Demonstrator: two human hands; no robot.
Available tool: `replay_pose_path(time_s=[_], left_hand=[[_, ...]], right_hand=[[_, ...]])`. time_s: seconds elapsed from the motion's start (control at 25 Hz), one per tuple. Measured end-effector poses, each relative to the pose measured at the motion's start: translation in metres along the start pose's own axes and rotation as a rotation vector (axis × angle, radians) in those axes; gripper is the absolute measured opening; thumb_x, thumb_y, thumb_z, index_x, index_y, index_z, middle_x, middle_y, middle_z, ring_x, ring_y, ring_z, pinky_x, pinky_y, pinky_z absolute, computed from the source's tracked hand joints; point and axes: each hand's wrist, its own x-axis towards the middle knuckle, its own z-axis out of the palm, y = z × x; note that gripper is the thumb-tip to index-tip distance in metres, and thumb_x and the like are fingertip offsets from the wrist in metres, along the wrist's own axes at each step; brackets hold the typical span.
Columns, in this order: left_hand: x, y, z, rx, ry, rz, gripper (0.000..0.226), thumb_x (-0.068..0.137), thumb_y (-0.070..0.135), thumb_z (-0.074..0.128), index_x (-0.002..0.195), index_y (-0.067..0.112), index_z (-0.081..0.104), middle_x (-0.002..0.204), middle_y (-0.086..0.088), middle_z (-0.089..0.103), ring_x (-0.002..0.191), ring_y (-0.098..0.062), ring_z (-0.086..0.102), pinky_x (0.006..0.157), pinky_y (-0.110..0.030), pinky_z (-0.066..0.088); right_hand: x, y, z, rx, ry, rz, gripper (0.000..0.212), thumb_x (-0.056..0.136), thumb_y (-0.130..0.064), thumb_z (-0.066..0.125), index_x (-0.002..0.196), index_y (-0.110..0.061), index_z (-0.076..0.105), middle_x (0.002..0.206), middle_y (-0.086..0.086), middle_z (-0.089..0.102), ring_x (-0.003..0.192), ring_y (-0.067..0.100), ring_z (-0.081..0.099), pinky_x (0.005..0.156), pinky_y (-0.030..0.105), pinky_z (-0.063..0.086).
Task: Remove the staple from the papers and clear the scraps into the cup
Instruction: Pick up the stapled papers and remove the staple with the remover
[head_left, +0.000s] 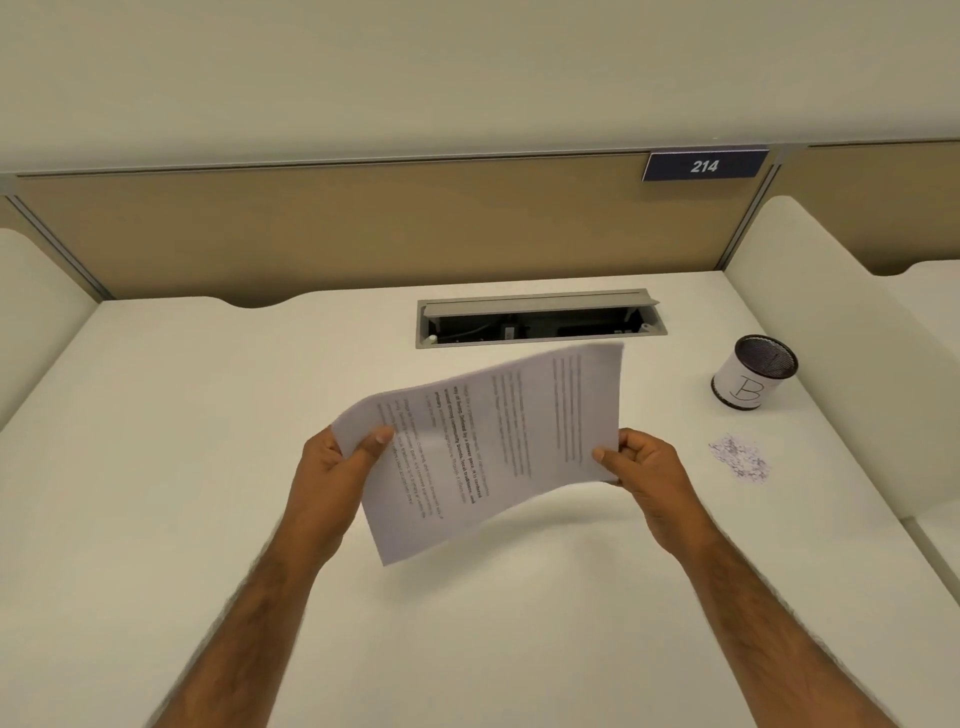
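White desk surface (208, 467) fills the nearest part of the view, and two bare forearms reach forward over it from the bottom edge. Above the desk, both hands hold a set of printed papers (483, 447) clear of the surface, turned sideways so the lines of text run up and down. The left hand (332, 467) is closed in a pinch on the near-left corner, thumb on top and fingers underneath; the right hand (641, 462) is closed the same way on the right edge. Holding by the two ends probably keeps the sheets taut and tilted toward the face, so the person can look for the staple. No staple is visible from here; it may lie under the left thumb or be too small to make out. Farther right, a small pile of paper scraps (740, 460) lies on the desk, well apart from the hands. Just beyond it stands a black mesh cup (754, 371) wrapped in a white label marked B, upright and near enough to take the scraps later. At the back, an open cable tray (537, 317) is set into the desk, and a divider carries a sign reading 214 (705, 166).
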Motion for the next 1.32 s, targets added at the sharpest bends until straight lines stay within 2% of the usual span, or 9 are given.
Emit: replay_pose_path(time_s=[0.12, 0.28, 0.4, 0.6, 0.8, 0.88, 1.04, 1.2, 1.32], left_hand=[[-0.001, 0.010, 0.003, -0.142, 0.026, -0.012, 0.024, 0.095, 0.027, 0.071, 0.118, 0.022, 0.071, 0.107, -0.001, 0.079, 0.097, -0.020, 0.074, 0.080, -0.034, 0.061], [-0.007, 0.015, 0.024, -0.364, 0.050, -0.006, 0.025, 0.102, 0.009, 0.055, 0.119, 0.022, 0.068, 0.107, 0.005, 0.079, 0.100, -0.012, 0.073, 0.084, -0.030, 0.062], [-0.015, 0.006, 0.041, -0.379, 0.066, -0.022, 0.027, 0.102, 0.006, 0.054, 0.120, 0.022, 0.066, 0.107, 0.005, 0.079, 0.099, -0.012, 0.074, 0.079, -0.028, 0.062], [-0.012, -0.013, 0.020, -0.231, 0.046, -0.041, 0.020, 0.099, 0.011, 0.062, 0.114, 0.017, 0.072, 0.107, 0.000, 0.079, 0.100, -0.020, 0.069, 0.078, -0.031, 0.059], [-0.001, 0.002, 0.009, 0.026, -0.174, -0.025, 0.022, 0.098, 0.013, 0.065, 0.118, 0.015, 0.073, 0.109, -0.002, 0.080, 0.102, -0.024, 0.076, 0.076, -0.028, 0.060], [0.000, 0.008, 0.021, 0.062, -0.225, -0.018, 0.021, 0.097, 0.016, 0.065, 0.115, 0.015, 0.074, 0.109, -0.001, 0.080, 0.101, -0.022, 0.076, 0.083, -0.034, 0.063], [0.000, 0.011, 0.040, 0.063, -0.212, -0.045, 0.016, 0.097, 0.025, 0.068, 0.109, 0.028, 0.077, 0.105, 0.002, 0.081, 0.098, -0.019, 0.078, 0.089, -0.047, 0.062], [0.000, 0.013, 0.048, 0.057, -0.207, -0.019, 0.015, 0.090, 0.040, 0.069, 0.100, 0.048, 0.077, 0.106, 0.005, 0.081, 0.098, -0.020, 0.077, 0.089, -0.049, 0.062], [0.001, 0.012, 0.048, 0.050, -0.195, -0.007, 0.019, 0.088, 0.041, 0.067, 0.101, 0.051, 0.076, 0.107, 0.005, 0.080, 0.099, -0.020, 0.076, 0.091, -0.052, 0.061]], right_hand=[[-0.003, -0.005, 0.006, 0.256, -0.009, 0.027, 0.022, 0.091, -0.004, 0.064, 0.113, -0.006, 0.067, 0.111, 0.018, 0.073, 0.096, 0.033, 0.067, 0.089, 0.046, 0.057], [-0.012, -0.024, 0.041, 0.668, -0.065, 0.051, 0.025, 0.089, -0.007, 0.060, 0.113, -0.013, 0.062, 0.109, 0.009, 0.071, 0.095, 0.028, 0.067, 0.079, 0.040, 0.059], [-0.020, -0.037, 0.068, 0.766, -0.119, 0.043, 0.040, 0.093, 0.001, 0.056, 0.129, -0.013, 0.059, 0.127, 0.013, 0.068, 0.116, 0.030, 0.065, 0.095, 0.047, 0.053], [-0.022, -0.057, 0.070, 0.602, -0.060, -0.025, 0.045, 0.089, 0.006, 0.061, 0.131, -0.010, 0.060, 0.125, 0.015, 0.069, 0.114, 0.032, 0.066, 0.096, 0.048, 0.053], [-0.024, -0.057, 0.060, 0.183, -0.067, -0.051, 0.029, 0.088, 0.001, 0.067, 0.111, -0.016, 0.069, 0.109, 0.006, 0.075, 0.102, 0.029, 0.071, 0.090, 0.046, 0.057], [-0.026, -0.052, 0.063, 0.076, -0.084, -0.055, 0.023, 0.088, -0.003, 0.069, 0.106, -0.019, 0.071, 0.103, 0.001, 0.077, 0.096, 0.025, 0.073, 0.085, 0.041, 0.059], [-0.026, -0.046, 0.070, -0.008, -0.084, -0.049, 0.021, 0.088, -0.010, 0.072, 0.105, -0.022, 0.071, 0.098, -0.004, 0.078, 0.091, 0.020, 0.073, 0.071, 0.025, 0.058], [-0.021, -0.047, 0.069, -0.016, -0.083, -0.065, 0.021, 0.089, -0.009, 0.071, 0.105, -0.022, 0.071, 0.099, -0.004, 0.078, 0.089, 0.016, 0.074, 0.074, 0.027, 0.057], [-0.018, -0.049, 0.069, -0.018, -0.094, -0.086, 0.020, 0.089, -0.007, 0.069, 0.101, -0.024, 0.072, 0.097, -0.005, 0.078, 0.086, 0.013, 0.073, 0.073, 0.024, 0.056]])
